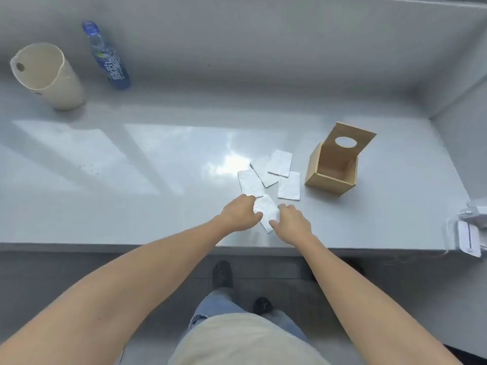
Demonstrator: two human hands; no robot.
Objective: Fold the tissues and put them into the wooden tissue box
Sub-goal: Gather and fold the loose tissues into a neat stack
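Observation:
Several white tissues lie folded flat on the grey counter (131,212). The nearest tissue (266,210) sits between my hands; my left hand (241,213) grips its left edge and my right hand (291,219) pinches its right edge. Beyond it lie a left tissue (249,182), a middle tissue (263,173), an upper tissue (280,163) that overlaps the middle one, and a right tissue (289,186). The wooden tissue box (330,171) stands to their right, open on top, its lid with a round hole tilted up behind.
A cream cylindrical container (50,77) and a blue-capped drink bottle (109,57) stand at the back left. White devices with a cable (470,227) lie at the right edge. The counter's front edge runs just below my wrists; a wall rises behind and right.

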